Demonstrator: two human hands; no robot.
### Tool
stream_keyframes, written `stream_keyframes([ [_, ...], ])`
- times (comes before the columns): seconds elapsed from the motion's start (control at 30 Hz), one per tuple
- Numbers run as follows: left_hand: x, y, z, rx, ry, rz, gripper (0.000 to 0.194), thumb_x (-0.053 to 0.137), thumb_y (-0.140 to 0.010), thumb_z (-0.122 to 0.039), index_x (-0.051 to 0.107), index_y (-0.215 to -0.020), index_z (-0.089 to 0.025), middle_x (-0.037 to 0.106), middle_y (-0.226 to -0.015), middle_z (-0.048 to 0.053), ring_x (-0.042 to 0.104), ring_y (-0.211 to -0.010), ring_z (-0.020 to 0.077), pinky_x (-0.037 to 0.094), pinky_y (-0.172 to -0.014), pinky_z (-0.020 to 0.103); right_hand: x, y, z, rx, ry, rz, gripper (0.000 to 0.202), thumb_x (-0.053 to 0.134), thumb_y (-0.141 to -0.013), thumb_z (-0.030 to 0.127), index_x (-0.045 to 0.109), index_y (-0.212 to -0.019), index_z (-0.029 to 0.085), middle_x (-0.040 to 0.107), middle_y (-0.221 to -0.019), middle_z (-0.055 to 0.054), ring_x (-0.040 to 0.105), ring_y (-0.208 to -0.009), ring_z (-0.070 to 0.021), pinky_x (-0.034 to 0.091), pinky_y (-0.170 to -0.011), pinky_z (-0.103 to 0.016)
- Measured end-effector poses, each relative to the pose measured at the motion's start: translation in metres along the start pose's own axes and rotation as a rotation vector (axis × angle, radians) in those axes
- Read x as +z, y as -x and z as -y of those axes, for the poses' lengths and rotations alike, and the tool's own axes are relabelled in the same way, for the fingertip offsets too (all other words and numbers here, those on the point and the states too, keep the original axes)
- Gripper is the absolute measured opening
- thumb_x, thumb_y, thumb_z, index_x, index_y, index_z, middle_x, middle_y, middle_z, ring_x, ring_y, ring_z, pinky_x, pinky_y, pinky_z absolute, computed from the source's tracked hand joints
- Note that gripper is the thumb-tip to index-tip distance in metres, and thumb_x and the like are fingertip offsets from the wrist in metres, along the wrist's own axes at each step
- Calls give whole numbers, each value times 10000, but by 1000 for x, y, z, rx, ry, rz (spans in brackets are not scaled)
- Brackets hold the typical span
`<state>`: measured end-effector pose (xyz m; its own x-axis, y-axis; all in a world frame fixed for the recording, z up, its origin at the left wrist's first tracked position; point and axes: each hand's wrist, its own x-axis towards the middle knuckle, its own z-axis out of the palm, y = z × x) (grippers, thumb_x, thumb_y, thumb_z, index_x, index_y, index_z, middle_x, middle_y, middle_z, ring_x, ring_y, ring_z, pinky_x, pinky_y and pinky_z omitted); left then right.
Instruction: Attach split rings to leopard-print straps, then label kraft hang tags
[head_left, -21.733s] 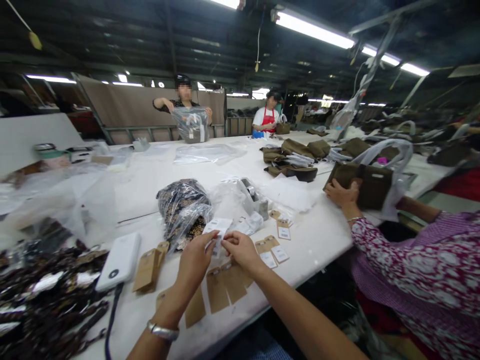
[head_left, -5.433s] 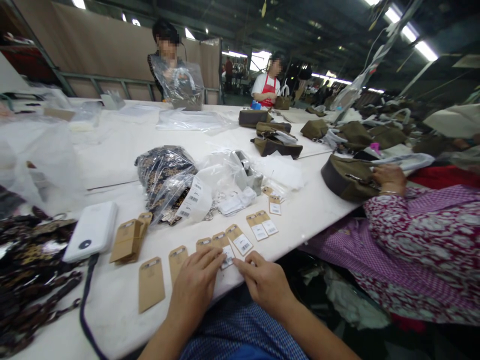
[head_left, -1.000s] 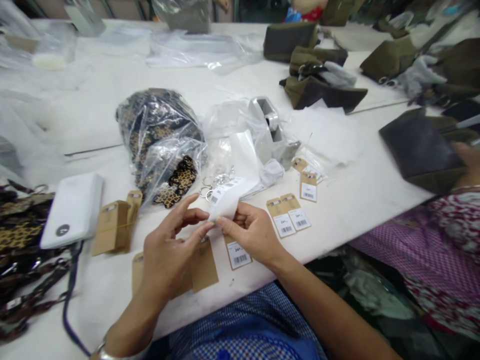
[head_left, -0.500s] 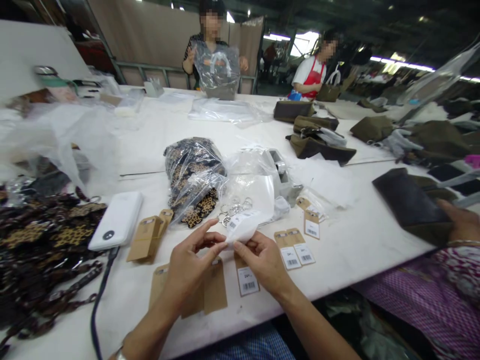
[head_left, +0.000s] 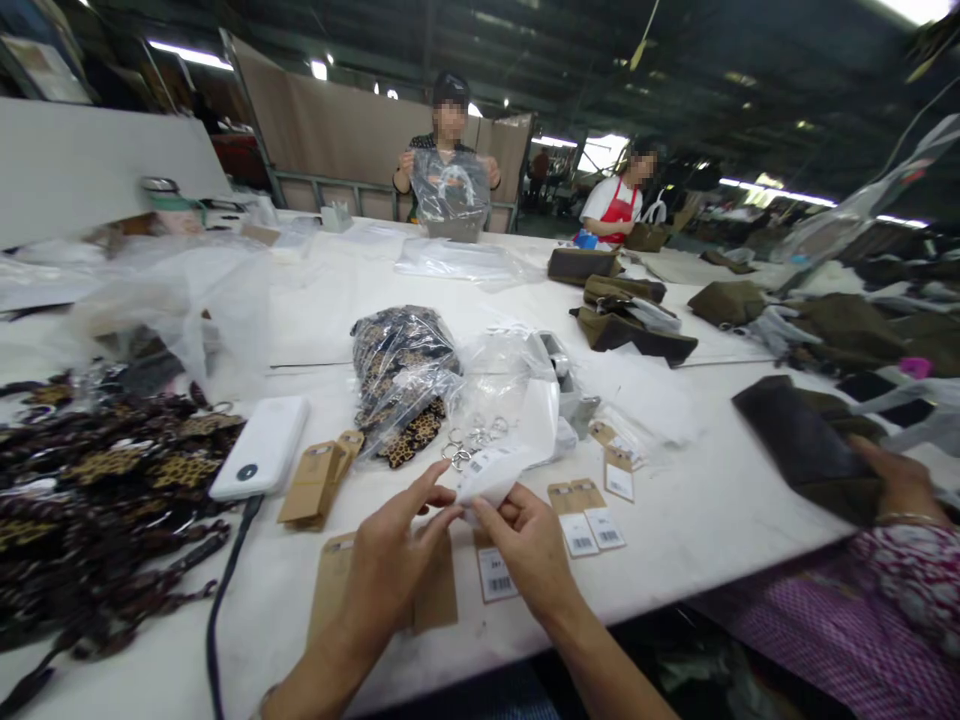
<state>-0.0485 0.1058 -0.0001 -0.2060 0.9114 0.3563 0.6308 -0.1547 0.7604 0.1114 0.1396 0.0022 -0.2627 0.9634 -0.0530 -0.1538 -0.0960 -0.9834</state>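
A curled white label strip (head_left: 491, 474) printed with barcodes is between my hands. My right hand (head_left: 529, 545) pinches its lower edge. My left hand (head_left: 397, 545) has thumb and index finger close together at the strip's left corner. Below my hands lie plain brown cards (head_left: 435, 590) and a brown tag with a barcode label (head_left: 497, 572). Two labelled tags (head_left: 581, 533) rest to the right. Metal rings (head_left: 457, 455) sit just beyond the strip, beside a clear bag of leopard-print pieces (head_left: 405, 380).
A white power bank (head_left: 262, 447) with a black cable and a pile of dark straps (head_left: 112, 500) lie left. Banded brown cards (head_left: 319, 483) are nearby. At right, a person's hand (head_left: 900, 480) holds a dark bag (head_left: 810, 440). Two people stand across the white table (head_left: 330, 320).
The view has tilted up, so the table items appear lower. Both hands stay at the strip. The neighbour's hand and dark bag have shifted slightly left in view.
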Motion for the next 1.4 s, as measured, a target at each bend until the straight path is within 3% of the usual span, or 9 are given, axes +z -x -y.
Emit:
stream_keyframes([
  [0.17,-2,3,2,-11,7,8,468,685,-842,-279,585,-1298,-302,786,-920,-18,748,-828,186,584,-782,285,2,3,2,13,-7,-12,380,737,-809,426,707,-1082,163,774,-973,-102,728,-921,-264,553,-896,-393],
  [0.37,-8,5,-1,-51,42,18,456,657,-857,-258,578,-1304,-305,774,-908,-32,739,-827,166,571,-800,272,3,6,5,24,16,-12,358,711,-826,440,693,-1053,163,765,-848,-70,718,-791,-244,578,-784,-378],
  [0.67,-8,13,3,29,36,-34,475,703,-826,-273,592,-1288,-267,757,-950,-1,709,-840,175,572,-807,297,8,7,1,57,-18,-54,400,718,-815,475,676,-1051,155,760,-913,-82,717,-811,-225,590,-786,-356],
  [0.9,-5,14,7,3,43,-35,489,697,-829,-267,580,-1304,-290,752,-944,-5,712,-826,172,576,-789,289,11,9,-1,55,-36,0,455,761,-783,450,668,-1114,152,754,-992,-98,718,-903,-252,602,-798,-381],
  [1.1,-12,13,3,-11,50,-39,461,665,-837,-252,593,-1291,-286,770,-944,-4,732,-821,176,591,-797,294,13,7,-2,94,-54,-68,426,792,-735,485,712,-982,148,766,-862,-86,732,-799,-240,601,-780,-373],
  [1.27,-15,12,4,-80,73,-96,371,567,-906,-266,609,-1274,-268,764,-1012,16,730,-904,182,577,-871,322,12,7,-1,86,-13,-81,443,774,-761,477,701,-1043,144,767,-921,-104,732,-839,-249,594,-793,-381],
  [1.4,-15,12,0,-45,88,-82,407,612,-880,-269,593,-1287,-255,758,-977,21,722,-822,175,586,-815,316,14,6,-4,80,-32,-59,420,799,-738,443,713,-1027,150,770,-962,-107,722,-905,-265,585,-827,-394],
])
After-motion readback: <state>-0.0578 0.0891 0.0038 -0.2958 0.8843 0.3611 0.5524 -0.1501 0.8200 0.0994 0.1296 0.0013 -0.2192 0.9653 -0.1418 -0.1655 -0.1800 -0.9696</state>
